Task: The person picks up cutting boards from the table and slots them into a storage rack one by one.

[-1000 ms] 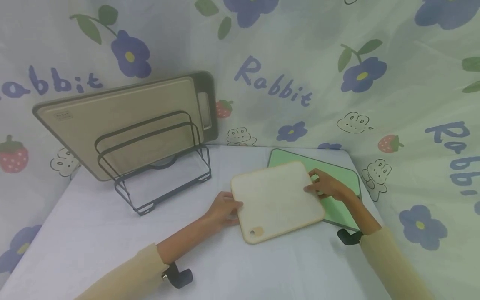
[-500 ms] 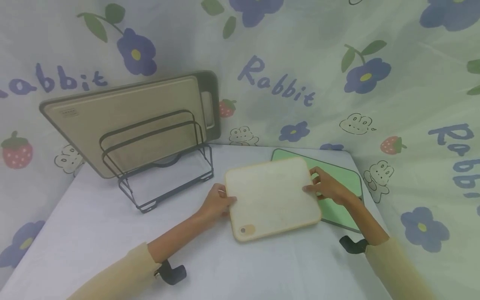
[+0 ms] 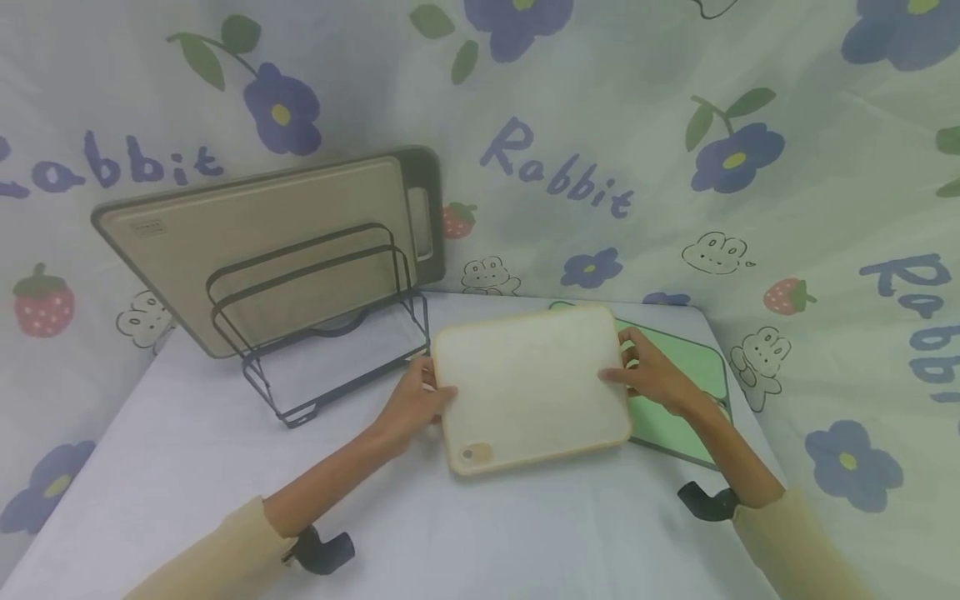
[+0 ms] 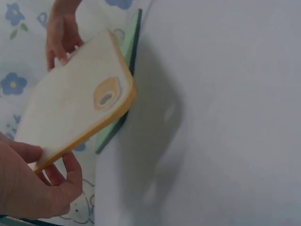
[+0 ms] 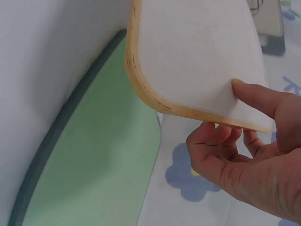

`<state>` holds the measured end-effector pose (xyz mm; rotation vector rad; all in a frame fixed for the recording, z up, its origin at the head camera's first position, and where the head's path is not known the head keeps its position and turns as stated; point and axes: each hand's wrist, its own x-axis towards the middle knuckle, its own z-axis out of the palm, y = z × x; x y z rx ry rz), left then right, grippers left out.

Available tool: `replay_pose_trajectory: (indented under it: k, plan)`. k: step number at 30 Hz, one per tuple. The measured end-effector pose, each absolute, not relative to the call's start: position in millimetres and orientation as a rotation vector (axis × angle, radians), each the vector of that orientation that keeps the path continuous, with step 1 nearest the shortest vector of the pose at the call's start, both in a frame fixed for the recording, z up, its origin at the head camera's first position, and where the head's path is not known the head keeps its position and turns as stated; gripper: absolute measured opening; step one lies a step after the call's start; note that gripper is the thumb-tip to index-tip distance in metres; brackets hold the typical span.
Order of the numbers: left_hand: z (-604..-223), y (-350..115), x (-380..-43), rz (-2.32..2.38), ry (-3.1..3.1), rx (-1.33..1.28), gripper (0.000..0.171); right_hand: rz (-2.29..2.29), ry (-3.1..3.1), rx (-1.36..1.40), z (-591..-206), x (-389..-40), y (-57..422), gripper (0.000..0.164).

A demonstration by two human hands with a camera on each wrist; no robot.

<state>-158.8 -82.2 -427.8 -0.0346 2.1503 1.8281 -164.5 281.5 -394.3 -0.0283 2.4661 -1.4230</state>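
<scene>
A white cutting board (image 3: 532, 392) with a tan rim and a small hole near one corner is held up off the table between both hands. My left hand (image 3: 411, 404) pinches its left edge, thumb on the upper face and fingers beneath, as the left wrist view also shows. At the opposite edge my right hand (image 3: 656, 375) grips it the same way, thumb (image 5: 256, 96) on top and fingers curled under. Below and to the right lies a green cutting board (image 3: 675, 417) with a dark rim, partly covered by the white one in the head view.
A dark wire rack (image 3: 337, 392) stands at the left, close to my left hand. A large beige cutting board (image 3: 300, 242) with a dark grey border leans upright in it. Behind the white table (image 3: 525, 533) hangs a patterned cloth (image 3: 600, 83).
Both hands have carried the white cutting board left and slightly upward, nearer the wire rack and away from over the green board. The grip stays the same.
</scene>
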Motion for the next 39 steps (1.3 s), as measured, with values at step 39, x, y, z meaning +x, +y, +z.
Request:
replay_pose_trajectory:
  k: [39]
  plan:
    - [-349.6, -159.2, -139.6, 1.881, 2.374, 0.227, 0.040, -1.600, 2.584, -0.376, -345.2, -166.4, 209.2, 0.054]
